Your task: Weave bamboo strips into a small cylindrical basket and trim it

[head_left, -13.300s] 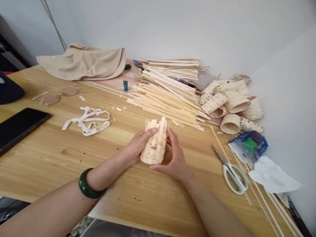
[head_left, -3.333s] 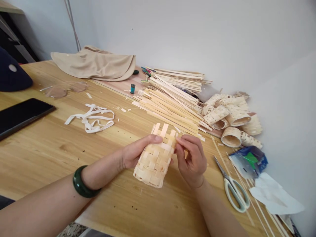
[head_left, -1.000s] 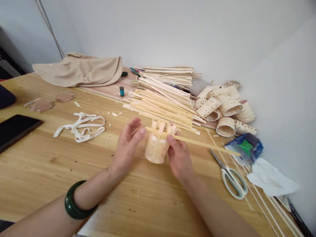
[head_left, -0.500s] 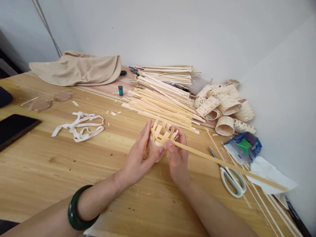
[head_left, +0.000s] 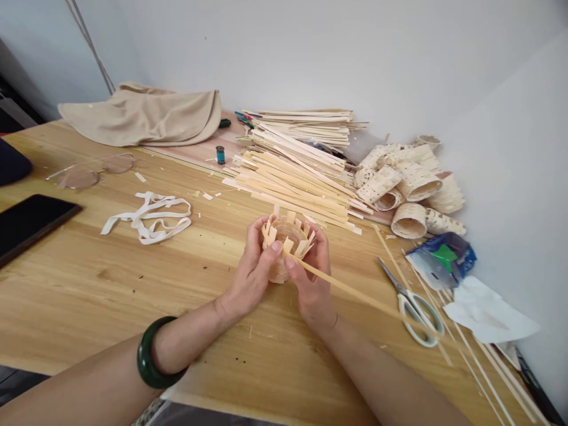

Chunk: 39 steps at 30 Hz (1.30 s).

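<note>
A small round basket (head_left: 278, 272) of pale woven strips is held between my two hands above the wooden table, its rim edged with short upright strip ends. My left hand (head_left: 256, 269) wraps its left side, thumb pressed on the front of the rim. On the right side, my right hand (head_left: 313, 284) curls around it, with the thumb against a long yellowish strip (head_left: 350, 290). That strip runs from the rim out to the lower right, over the scissors (head_left: 419, 316). The far fingertips of both hands are partly hidden behind the basket.
Bundles of flat strips (head_left: 297, 171) lie at the back, beside several woven tubes (head_left: 410, 220). A blue packet (head_left: 441, 259) and white paper (head_left: 490, 310) are at right. To the left are white tape (head_left: 166, 225), glasses (head_left: 82, 177), a phone (head_left: 33, 223), a thread spool (head_left: 220, 155) and beige cloth (head_left: 155, 115).
The basket has tilted so its open inside shows more. My left thumb has come up to the rim, and the long strip now slants more steeply downward.
</note>
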Each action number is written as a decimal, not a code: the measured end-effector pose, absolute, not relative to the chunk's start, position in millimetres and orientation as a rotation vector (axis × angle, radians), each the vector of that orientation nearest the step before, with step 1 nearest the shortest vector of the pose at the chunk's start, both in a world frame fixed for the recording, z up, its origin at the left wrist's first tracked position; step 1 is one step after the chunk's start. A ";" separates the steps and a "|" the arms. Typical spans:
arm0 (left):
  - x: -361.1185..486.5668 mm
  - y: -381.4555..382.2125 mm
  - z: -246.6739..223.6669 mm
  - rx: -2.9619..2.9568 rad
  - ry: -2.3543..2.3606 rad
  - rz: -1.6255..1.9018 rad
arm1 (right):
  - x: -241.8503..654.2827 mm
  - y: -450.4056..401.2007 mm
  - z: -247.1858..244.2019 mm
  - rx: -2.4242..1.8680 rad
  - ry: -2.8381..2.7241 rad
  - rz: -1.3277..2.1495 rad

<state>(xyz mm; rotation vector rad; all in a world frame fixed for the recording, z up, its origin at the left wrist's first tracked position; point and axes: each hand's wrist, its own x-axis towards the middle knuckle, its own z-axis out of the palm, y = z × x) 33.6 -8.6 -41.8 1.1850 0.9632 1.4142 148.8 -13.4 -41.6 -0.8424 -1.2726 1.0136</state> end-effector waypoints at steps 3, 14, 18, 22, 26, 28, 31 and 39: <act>33.4 -11.2 -43.6 1.234 0.941 1.402 | 151.5 -8.7 -42.4 -0.868 -1.300 1.003; 30.4 -7.3 -36.2 1.220 0.881 1.317 | 158.6 3.6 -37.7 -0.918 -1.329 1.000; 29.5 -2.2 -37.6 1.153 0.857 1.312 | 158.2 5.4 -36.6 -0.857 -1.369 1.054; 30.9 1.4 -42.3 1.091 0.889 1.344 | 157.2 2.6 -41.1 -0.895 -1.423 0.995; 34.0 4.4 -44.6 1.069 0.931 1.397 | 158.8 -4.2 -45.2 -0.902 -1.512 0.802; 35.4 5.6 -43.3 1.034 0.972 1.413 | 160.1 -6.4 -45.0 -0.891 -1.553 0.717; 36.1 6.8 -40.6 0.938 1.034 1.402 | 160.3 -7.7 -41.7 -0.900 -1.638 0.672; 32.7 2.7 -46.8 1.091 1.077 1.419 | 154.4 -9.8 -22.5 -1.015 -1.860 0.341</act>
